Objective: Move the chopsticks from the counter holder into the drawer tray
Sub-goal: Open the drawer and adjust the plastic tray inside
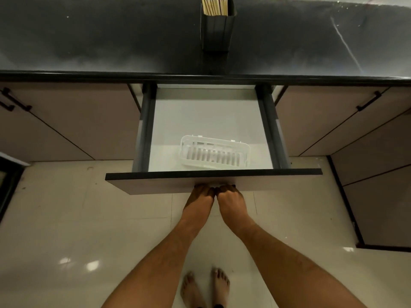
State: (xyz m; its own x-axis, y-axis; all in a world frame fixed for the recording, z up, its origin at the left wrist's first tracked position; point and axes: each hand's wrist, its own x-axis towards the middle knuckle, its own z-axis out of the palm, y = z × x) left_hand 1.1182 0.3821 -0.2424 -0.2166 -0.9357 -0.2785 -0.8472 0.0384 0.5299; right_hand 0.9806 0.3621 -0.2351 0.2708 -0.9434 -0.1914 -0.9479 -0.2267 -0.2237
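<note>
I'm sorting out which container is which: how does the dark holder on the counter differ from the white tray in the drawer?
The tall dark rectangular holder stands upright on the black counter; the low white slotted plastic tray lies flat in the open drawer. The holder is full of pale wooden chopsticks; the tray is empty. The holder's walls look solid; the tray's are slotted. Both are open-topped.

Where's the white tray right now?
In the head view, the white tray lies inside the open drawer, toward its front and right of centre, just behind the drawer front that both hands grip.
</note>
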